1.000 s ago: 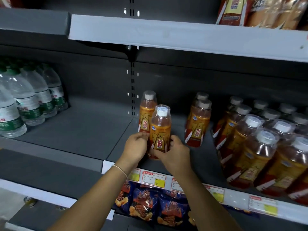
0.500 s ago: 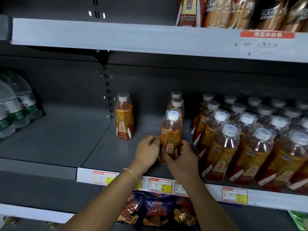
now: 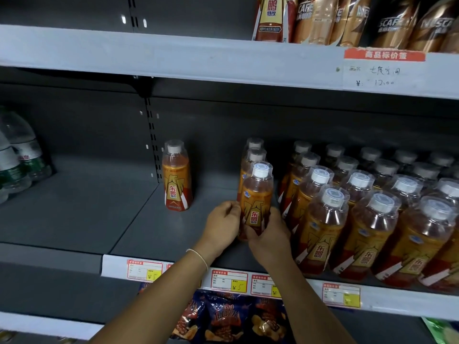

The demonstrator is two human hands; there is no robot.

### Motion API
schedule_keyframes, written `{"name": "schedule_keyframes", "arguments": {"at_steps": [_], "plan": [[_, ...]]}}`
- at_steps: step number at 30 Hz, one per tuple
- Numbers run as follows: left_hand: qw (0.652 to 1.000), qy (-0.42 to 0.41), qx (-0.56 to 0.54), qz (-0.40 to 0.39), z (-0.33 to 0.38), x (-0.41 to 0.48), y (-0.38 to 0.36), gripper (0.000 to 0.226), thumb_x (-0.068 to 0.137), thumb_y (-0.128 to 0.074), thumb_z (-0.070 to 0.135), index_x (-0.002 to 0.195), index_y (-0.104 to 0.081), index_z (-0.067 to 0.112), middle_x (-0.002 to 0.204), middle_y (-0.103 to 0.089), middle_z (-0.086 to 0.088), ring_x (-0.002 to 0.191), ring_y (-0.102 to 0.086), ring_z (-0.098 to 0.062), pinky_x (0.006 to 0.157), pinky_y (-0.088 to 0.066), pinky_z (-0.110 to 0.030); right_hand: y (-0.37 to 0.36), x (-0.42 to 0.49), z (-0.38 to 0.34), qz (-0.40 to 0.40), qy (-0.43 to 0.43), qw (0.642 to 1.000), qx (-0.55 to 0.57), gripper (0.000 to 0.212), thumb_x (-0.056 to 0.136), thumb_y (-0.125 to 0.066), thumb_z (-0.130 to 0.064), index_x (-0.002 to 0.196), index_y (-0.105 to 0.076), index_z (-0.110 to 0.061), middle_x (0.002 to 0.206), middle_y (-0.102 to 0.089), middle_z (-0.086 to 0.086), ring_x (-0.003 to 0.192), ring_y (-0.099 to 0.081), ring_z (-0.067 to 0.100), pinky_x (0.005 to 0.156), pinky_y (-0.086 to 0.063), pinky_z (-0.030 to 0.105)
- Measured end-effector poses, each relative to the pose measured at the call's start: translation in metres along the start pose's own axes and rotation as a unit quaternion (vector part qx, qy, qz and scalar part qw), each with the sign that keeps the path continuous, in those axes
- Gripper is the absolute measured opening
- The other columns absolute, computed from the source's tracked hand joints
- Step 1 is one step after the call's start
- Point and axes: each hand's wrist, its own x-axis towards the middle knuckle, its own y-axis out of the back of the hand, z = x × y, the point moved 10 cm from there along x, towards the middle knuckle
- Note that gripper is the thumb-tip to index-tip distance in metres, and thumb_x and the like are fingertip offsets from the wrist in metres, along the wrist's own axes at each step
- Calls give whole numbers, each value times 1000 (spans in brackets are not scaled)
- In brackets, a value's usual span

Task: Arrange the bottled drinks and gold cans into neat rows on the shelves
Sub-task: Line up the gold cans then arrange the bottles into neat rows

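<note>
On the grey shelf (image 3: 104,219), your left hand (image 3: 221,225) and right hand (image 3: 269,238) grasp one orange bottle (image 3: 257,198) upright between them; packed bottles (image 3: 323,227) stand just beyond your right hand.

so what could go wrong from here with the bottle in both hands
1. The left hand and right hand grip the bottle low near its base, so its top could tip back into the two bottles behind.
2. The packed rows stand close beside the right hand; a nudge might topple one.
</note>
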Motion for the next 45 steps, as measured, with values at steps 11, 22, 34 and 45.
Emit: {"name": "schedule_keyframes", "arguments": {"at_steps": [11,22,34,45], "plan": [[995,-76,42,44,6,20,41,20,97,-51,10,107,-68,13,103,-65,4,101,-59,-12,90,-44,-20,19,-38,-63,176,172,969,13,43,78,-79,-21,84,-40,-38,88,-41,-16,73,-52,6,60,-41,16],[980,-64,-68,175,-14,33,178,25,96,-48,8,88,-65,24,91,-70,-2,90,-67,-21,83,-55,-34,-118,19,-126,-23,148,988,-48,68,87,-69,-35,145,-41,-12,137,-54,10,121,-55,21,102,-46,36],[998,-7,2,70,-54,35,201,35,102,-45,25,134,-55,15,138,-54,-1,128,-47,-14,115,-31,-34,-152,36,-128,-41,64,997,-10,72,79,-81,-28,139,-41,-18,131,-59,6,119,-59,25,100,-50,41],[999,-21,28,-2,-33,1,144,44,104,-35,40,96,-68,12,99,-70,-5,97,-64,-20,95,-49,-47,-98,-26,-98,-94,91,991,11,59,82,-78,-25,130,-45,-30,123,-63,-6,115,-60,13,101,-51,43]]}}
